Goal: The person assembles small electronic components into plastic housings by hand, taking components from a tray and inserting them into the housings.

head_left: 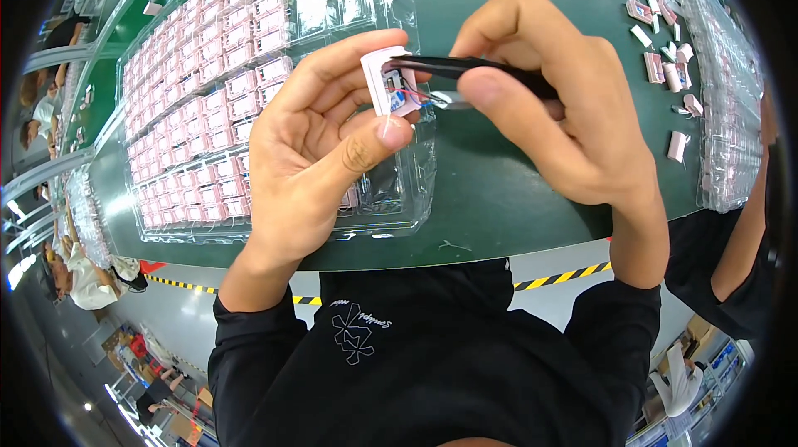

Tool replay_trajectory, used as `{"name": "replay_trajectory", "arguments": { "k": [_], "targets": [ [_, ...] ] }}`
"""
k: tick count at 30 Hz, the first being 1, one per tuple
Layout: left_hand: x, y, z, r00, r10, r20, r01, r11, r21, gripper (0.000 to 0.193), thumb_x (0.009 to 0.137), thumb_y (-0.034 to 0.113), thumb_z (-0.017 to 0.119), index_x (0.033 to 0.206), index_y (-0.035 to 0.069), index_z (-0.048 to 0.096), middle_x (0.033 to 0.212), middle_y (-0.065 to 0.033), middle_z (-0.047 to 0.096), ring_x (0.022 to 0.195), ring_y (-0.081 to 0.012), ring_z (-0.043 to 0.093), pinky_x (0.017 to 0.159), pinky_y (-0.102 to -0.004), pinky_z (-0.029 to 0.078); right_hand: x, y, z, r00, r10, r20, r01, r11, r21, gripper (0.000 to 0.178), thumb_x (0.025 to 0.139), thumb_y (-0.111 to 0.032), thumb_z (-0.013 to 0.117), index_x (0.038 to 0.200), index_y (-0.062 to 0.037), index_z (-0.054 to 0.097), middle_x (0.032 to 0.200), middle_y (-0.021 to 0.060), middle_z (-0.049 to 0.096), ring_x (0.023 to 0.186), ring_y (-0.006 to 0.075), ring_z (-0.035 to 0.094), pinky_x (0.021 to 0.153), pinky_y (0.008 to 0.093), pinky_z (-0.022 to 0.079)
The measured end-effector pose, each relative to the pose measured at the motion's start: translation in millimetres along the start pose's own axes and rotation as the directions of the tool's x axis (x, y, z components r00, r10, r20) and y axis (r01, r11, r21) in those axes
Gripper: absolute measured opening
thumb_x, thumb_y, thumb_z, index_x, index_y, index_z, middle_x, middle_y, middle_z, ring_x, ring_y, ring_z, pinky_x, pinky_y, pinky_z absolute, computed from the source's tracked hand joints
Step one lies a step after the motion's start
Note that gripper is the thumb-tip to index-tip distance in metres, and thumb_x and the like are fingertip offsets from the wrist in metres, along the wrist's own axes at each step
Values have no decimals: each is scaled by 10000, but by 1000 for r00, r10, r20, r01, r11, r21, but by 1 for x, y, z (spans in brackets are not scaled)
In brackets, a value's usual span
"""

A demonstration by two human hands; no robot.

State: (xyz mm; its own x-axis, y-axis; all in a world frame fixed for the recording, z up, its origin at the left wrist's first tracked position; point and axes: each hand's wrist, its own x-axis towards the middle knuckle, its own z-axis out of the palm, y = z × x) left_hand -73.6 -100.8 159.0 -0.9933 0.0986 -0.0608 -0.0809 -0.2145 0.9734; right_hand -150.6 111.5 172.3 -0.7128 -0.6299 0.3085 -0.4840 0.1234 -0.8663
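Observation:
My left hand (303,143) holds up a small pale pink plastic housing (376,81), pinched between thumb and fingers. Its open side faces right, and a small blue circuit part (396,99) shows inside. Thin red and blue wires (416,96) run out of it to the right. In my right hand (565,106) is a pair of black tweezers (453,67), gripped between thumb and fingers. One dark arm of the tweezers reaches the upper edge of the housing's opening. A silvery tip lies by the wire ends; whether it grips them I cannot tell.
Clear plastic trays (399,218) filled with rows of pink housings (195,131) cover the left of the green table (515,227). Loose pink parts (654,67) lie at the right, beside stacked clear trays (727,106). Another person's arm (744,231) is at the far right.

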Motion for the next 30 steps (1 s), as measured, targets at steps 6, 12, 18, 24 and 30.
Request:
{"name": "replay_trajectory", "arguments": {
  "k": [6, 12, 18, 24, 30],
  "targets": [
    [2, -2, 0, 999, 37, -15, -37, 998, -46, 542, 882, -27, 709, 1375, -59, 488, 1240, -174, 622, 1127, -184, 609, 987, -320, 517, -1, 9, 0, 993, -122, -2, 117, 958, -263, 134, 884, -96, 716, 923, 10, 643, 665, 67, 597, 524, 156, 531, 497, 260, 390],
    [1, -4, 1, 997, 65, -35, -63, 997, 44, 537, 877, -25, 719, 1367, -64, 502, 1239, -173, 624, 1141, -185, 601, 990, -315, 511, -2, 10, 2, 985, -170, -22, 153, 931, -332, 165, 823, -73, 781, 877, 11, 651, 676, 76, 618, 554, 192, 598, 524, 272, 461],
    [2, -4, 0, 998, 50, -22, -49, 997, 64, 523, 886, -30, 705, 1369, -67, 506, 1238, -174, 626, 1141, -185, 601, 983, -310, 513, -4, 11, 2, 983, -182, -5, 166, 908, -386, 149, 811, -65, 784, 850, -1, 655, 658, 73, 616, 540, 190, 597, 503, 276, 450],
    [2, -1, 0, 999, -32, 7, 32, 999, 18, 503, 911, 22, 696, 1369, -67, 506, 1233, -183, 633, 1122, -190, 615, 971, -313, 518, -4, 8, -5, 980, -193, 45, 197, 921, -337, 131, 813, -59, 772, 802, -12, 651, 591, 57, 572, 470, 162, 528, 460, 268, 386],
    [2, -2, -3, 998, -47, 47, 49, 998, -39, 481, 939, 71, 676, 1368, -65, 508, 1225, -179, 640, 1122, -191, 618, 976, -318, 515, 1, -3, -11, 996, 25, 89, -16, 994, -105, 154, 883, -59, 707, 771, 9, 626, 550, 5, 520, 483, 52, 432, 462, 234, 292]
  ]
}}
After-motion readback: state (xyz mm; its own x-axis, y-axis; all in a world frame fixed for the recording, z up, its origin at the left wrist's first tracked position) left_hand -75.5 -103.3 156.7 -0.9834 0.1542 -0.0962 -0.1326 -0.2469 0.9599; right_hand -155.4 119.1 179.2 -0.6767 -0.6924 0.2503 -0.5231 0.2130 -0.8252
